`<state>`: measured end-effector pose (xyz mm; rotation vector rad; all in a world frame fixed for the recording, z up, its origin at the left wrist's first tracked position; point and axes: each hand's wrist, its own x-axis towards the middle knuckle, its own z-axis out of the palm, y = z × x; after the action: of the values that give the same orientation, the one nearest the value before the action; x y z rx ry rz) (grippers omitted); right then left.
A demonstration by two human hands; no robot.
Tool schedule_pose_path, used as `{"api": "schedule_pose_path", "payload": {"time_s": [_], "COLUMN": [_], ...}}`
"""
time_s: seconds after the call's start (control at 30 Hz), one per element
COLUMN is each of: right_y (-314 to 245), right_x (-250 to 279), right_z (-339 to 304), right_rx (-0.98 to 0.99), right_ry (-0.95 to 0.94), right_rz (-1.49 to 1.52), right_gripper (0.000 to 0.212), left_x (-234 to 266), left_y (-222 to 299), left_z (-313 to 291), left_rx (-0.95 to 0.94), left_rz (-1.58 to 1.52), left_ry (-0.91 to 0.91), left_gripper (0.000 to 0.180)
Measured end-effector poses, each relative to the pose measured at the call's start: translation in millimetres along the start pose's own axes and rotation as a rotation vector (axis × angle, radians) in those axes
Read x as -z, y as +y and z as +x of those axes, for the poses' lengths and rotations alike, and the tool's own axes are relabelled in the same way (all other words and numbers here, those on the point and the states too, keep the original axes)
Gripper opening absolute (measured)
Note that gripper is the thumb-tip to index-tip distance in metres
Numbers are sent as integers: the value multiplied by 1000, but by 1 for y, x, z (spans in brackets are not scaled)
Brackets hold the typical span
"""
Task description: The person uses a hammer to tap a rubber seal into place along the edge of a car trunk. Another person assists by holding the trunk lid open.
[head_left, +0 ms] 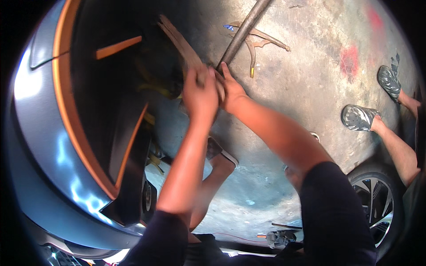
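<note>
A long, splintered piece of wood slants up and left from my hands toward the car's dark wheel area. My left hand is closed around its lower part, slightly smeared by motion. Pressed close beside it, my right hand grips the wood's lower end, one finger stretched upward. That finger is at the near end of a dark metal pipe, which runs up and right; whether they touch is unclear. Locking pliers, rusty and long-jawed, lie on the floor beside the pipe, partly beneath it.
A blue-grey car body with orange trim fills the left side. At right, another person's foot in a patterned clog stands on the concrete floor, near a car wheel. A grey rag lies near the bottom.
</note>
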<state>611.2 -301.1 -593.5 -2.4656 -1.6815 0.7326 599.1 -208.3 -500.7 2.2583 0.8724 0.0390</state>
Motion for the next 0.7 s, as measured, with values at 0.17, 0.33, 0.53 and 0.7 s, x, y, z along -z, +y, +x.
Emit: {"api": "schedule_pose_path", "payload": {"time_s": [0.17,0.33,0.53,0.7], "right_y": [-5,-53,-90,-44], "right_x": [-51,-18,54,159], "right_z": [72,15,-115,-283], "right_rx": [-93,-182,-451,-239], "right_ry": [-220,-545,-669,-1016], "right_rz": [-251,175,532,233], "right_gripper": [47,37,30,47], "left_x": [120,231,396,547], "left_y": [50,68,116,197], "left_z": [-135,-235,-341,-351], "left_rx": [457,547,678,544], "left_rz": [-450,-514,-806,-929], "left_ry": [-436,-632,-810,-907], "left_gripper": [35,98,111,102]}}
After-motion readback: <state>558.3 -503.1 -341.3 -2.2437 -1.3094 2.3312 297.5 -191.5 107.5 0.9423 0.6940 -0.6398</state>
